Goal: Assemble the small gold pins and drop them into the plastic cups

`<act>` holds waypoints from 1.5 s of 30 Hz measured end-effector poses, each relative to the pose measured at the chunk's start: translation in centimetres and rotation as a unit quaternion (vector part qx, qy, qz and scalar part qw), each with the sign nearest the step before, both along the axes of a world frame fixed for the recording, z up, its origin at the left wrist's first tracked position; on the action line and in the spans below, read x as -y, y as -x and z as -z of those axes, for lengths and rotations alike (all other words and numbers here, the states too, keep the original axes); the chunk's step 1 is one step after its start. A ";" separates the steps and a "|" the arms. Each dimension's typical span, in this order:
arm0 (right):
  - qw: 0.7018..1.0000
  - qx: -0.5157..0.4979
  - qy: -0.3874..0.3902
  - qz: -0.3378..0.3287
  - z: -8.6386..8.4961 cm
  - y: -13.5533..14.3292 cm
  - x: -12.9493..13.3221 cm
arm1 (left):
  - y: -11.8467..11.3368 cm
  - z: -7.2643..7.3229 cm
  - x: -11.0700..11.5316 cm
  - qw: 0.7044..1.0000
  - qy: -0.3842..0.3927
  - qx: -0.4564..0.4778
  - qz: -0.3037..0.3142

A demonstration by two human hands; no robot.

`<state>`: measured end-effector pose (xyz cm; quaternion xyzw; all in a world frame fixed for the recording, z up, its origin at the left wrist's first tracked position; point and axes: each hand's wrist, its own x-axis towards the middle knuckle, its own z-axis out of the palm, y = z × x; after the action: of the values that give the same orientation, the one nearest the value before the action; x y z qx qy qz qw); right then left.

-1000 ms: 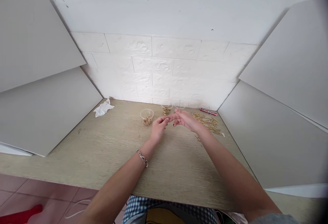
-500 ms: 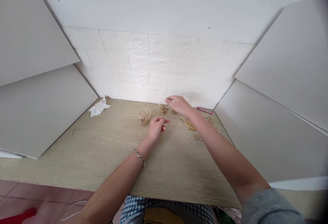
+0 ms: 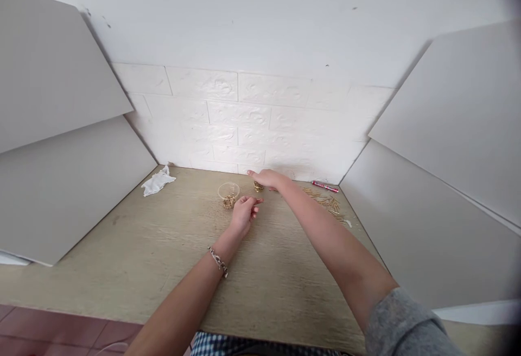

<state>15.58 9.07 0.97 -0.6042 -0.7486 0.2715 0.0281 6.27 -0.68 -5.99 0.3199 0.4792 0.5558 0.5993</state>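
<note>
The left hand's (image 3: 243, 212) thumb and forefinger are drawn together and point right, the other fingers curled beneath; whether anything thin lies between the tips is too small to tell. The right hand (image 3: 266, 178) is farther back, palm down, one digit stretched left; its other fingers are mostly hidden, so its grasp cannot be told.

Two containers show. A round, clear plastic cup (image 3: 228, 188) stands upright just left of the left hand, small gold-coloured metal pieces (image 3: 228, 202) gathered in its bottom. A second group of gold pieces (image 3: 258, 186) shows under the right hand, its container largely covered.

Right of the hands lies one loose spread of slender gold-coloured rods (image 3: 325, 201), too many and overlapping to count. One red pen-like tube (image 3: 324, 186) lies beyond them, near the wall, and one small white scrap (image 3: 348, 223) at their near right side. One crumpled white tissue (image 3: 158, 180) lies at far left, well apart from the cup.

The wood-grain tabletop (image 3: 163, 253) meets the white brick-patterned wall (image 3: 240, 112) behind and two grey panels on each side. Bare surface shows between tissue and cup, and from the forearms towards the near edge.
</note>
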 end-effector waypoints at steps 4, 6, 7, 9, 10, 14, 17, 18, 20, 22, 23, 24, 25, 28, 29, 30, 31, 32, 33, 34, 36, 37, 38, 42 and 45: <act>1.000 -0.028 0.000 0.008 -0.7 -0.4 0.4 | 0.0 0.0 0.2 0.998 0.016 -0.033 0.054; 0.999 -0.048 -0.005 0.012 -1.0 -0.7 0.5 | -0.1 0.1 0.2 0.996 0.023 -0.033 0.075; 0.998 -0.059 -0.004 0.012 -1.0 -0.9 0.5 | -0.2 0.2 0.3 0.996 0.027 -0.032 0.082; 0.996 -0.084 0.007 0.011 -0.8 -1.3 0.4 | -0.2 0.4 0.3 0.995 0.033 -0.028 0.092; 0.995 -0.098 0.009 0.011 -0.7 -1.5 0.4 | -0.2 0.5 0.2 0.995 0.034 -0.024 0.095; 0.990 -0.138 -0.007 0.019 0.1 -2.1 0.4 | -0.2 1.0 0.1 0.996 0.018 -0.011 0.085; 0.988 -0.150 -0.002 0.027 0.0 -2.5 0.8 | -0.1 1.2 -0.1 0.998 -0.010 0.006 0.054; 0.987 -0.158 -0.004 0.027 -0.3 -2.7 1.1 | 0.0 1.2 -0.1 0.999 -0.020 0.015 0.048; 0.983 -0.181 -0.017 0.022 -0.8 -3.2 2.1 | 0.1 1.1 -0.3 0.998 -0.032 0.034 0.044; 0.977 -0.211 -0.027 0.021 -1.1 -4.0 3.6 | 0.2 0.9 -0.4 0.997 -0.036 0.050 0.045; 0.974 -0.224 -0.029 0.021 -1.1 -4.5 4.5 | 0.2 0.8 -0.4 0.997 -0.036 0.057 0.045; 0.970 -0.239 -0.030 0.021 -0.9 -5.0 5.5 | 0.3 0.7 -0.4 0.996 -0.037 0.064 0.045; 0.966 -0.254 -0.033 0.023 -0.6 -5.5 6.5 | 0.3 0.7 -0.4 0.996 -0.037 0.071 0.049; 0.962 -0.269 -0.028 0.027 0.9 -6.8 9.2 | 0.1 0.6 -0.1 0.993 -0.036 0.077 0.086; 0.962 -0.271 -0.026 0.026 1.5 -7.0 9.8 | 0.0 0.7 0.0 0.991 -0.034 0.071 0.105; 0.962 -0.271 -0.024 0.024 2.0 -7.2 10.3 | -0.1 0.8 0.1 0.990 -0.030 0.061 0.123; 0.961 -0.273 -0.023 0.023 2.5 -7.3 10.7 | -0.2 0.9 0.1 0.989 -0.028 0.047 0.136; 0.961 -0.275 -0.023 0.022 3.0 -7.3 10.9 | -0.3 1.0 0.2 0.989 -0.029 0.028 0.144; 0.960 -0.280 -0.024 0.021 3.4 -7.2 11.0 | -0.3 1.1 0.2 0.989 -0.035 0.002 0.145; 0.957 -0.288 -0.027 0.021 3.7 -7.2 11.0 | -0.4 1.2 0.2 0.989 -0.047 -0.033 0.139; 0.950 -0.311 -0.035 0.015 4.3 -7.0 11.0 | -0.4 1.3 0.2 0.981 -0.092 -0.126 0.117; 0.945 -0.323 -0.042 0.012 4.6 -6.9 11.0 | -0.4 1.2 0.2 0.971 -0.122 -0.177 0.103; 0.941 -0.334 -0.051 0.007 4.8 -6.8 11.0 | -0.3 1.2 0.2 0.958 -0.153 -0.225 0.088; 0.936 -0.342 -0.086 -0.018 5.5 -6.6 11.1 | 0.1 0.9 0.4 0.904 -0.254 -0.340 0.063; 0.933 -0.348 -0.088 0.006 5.9 -6.6 11.1 | 0.3 0.7 0.4 0.888 -0.266 -0.369 0.064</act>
<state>22.17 -2.03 -4.96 -0.4715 -0.7089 0.3980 0.3416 5.99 -1.11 -6.65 0.6795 0.4784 0.4646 0.3059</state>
